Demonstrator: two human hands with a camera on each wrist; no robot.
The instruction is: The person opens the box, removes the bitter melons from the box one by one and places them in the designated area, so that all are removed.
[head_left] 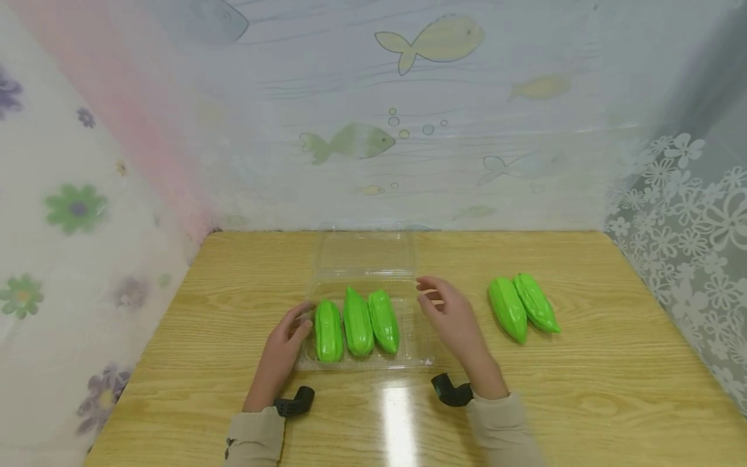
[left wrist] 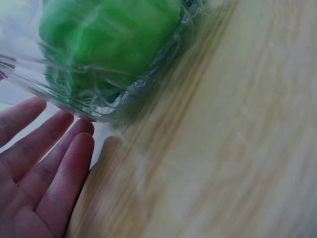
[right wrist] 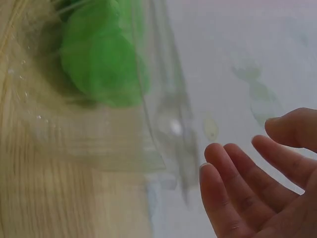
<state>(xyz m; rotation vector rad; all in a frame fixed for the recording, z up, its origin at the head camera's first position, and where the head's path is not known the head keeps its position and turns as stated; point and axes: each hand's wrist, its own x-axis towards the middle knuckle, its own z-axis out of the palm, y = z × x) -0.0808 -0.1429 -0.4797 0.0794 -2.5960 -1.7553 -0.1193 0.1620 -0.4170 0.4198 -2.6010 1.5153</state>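
Note:
A clear plastic clamshell box lies on the table with its lid folded back toward the wall. Three bright green, ridged, vegetable-shaped pieces sit side by side in it: a left one, a middle one and a right one. At the box's left side is my left hand, its extended fingertips against or very near the clear wall. My right hand hovers by the right rim with loosely bent fingers, holding nothing and apart from the wall in the right wrist view.
Two more green pieces, one beside the other, lie on the wooden table to the right of my right hand. Behind the table rises a wall covering with fish drawings. Flowered coverings flank both sides.

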